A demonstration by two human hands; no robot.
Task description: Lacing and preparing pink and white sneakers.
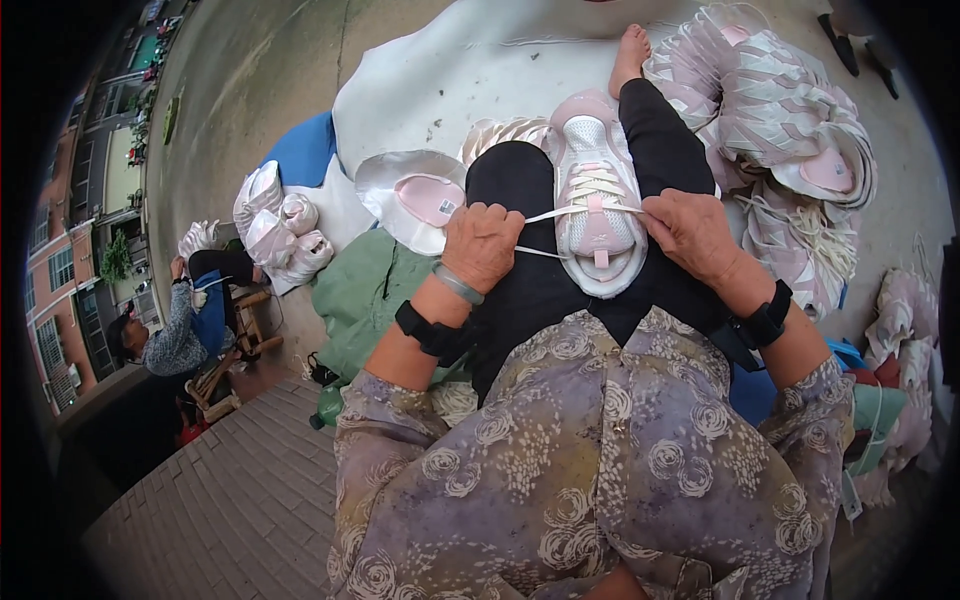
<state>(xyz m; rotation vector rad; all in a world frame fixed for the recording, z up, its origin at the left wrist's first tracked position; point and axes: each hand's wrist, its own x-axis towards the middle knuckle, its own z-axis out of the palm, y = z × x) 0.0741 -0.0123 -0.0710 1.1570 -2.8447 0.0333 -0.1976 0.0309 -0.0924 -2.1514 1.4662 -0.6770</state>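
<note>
A white and pink sneaker lies between my thighs, its toe pointing away from me. Cream laces cross over its tongue. My left hand is closed on one lace end, left of the shoe, with a loose tail hanging below the fist. On the other side, my right hand pinches the opposite end close to the shoe. Between both hands the shoelace runs nearly straight across the top of the sneaker.
Bundled pink and white shoe uppers are piled at the right. A white sheet covers the ground ahead. Left of my leg lie a white and pink piece and green cloth. Another person sits at far left beside more bundles.
</note>
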